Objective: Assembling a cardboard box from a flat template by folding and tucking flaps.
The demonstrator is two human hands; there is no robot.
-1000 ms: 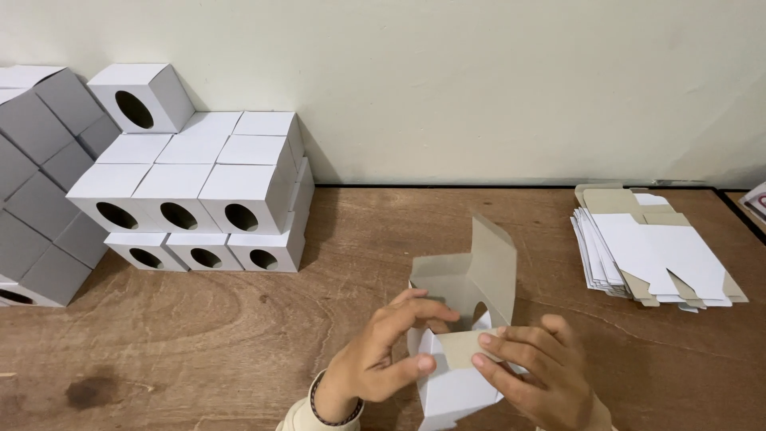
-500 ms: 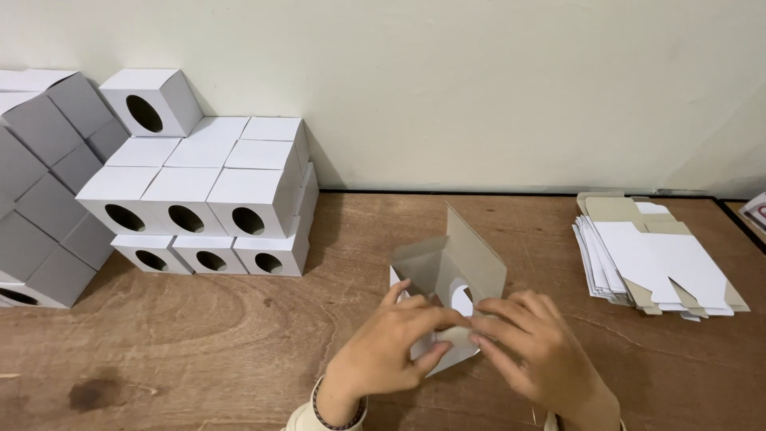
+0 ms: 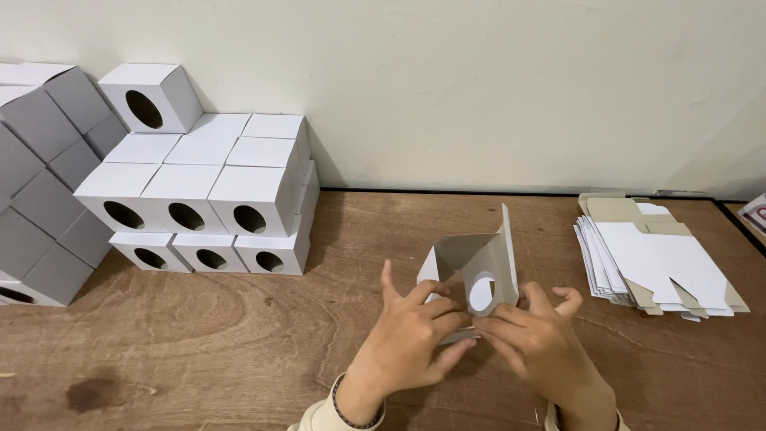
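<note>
I have a half-folded carton (image 3: 472,271) standing on the wooden tabletop (image 3: 239,359), just in front of me at the middle of the view, its grey inside facing me and a round window cut in one panel. My left hand (image 3: 411,339) grips its near-left lower edge, fingers curled and pinching the card. My right hand (image 3: 538,343) meets it from the right, fingers pressed against the lower flaps at the base; the thumb side is hidden, so I cannot tell how firmly it clamps.

To do this fold cleanly, I judge I should keep the walls square, press along the scored creases instead of the panel middles, and tuck the bottom flaps flat without buckling the card around the window.

To the left, finished white boxes (image 3: 199,199) with round holes sit stacked against the wall, with grey ones (image 3: 48,199) beside them. To the right lies a pile of flat blanks (image 3: 662,263), well apart from my hands.
</note>
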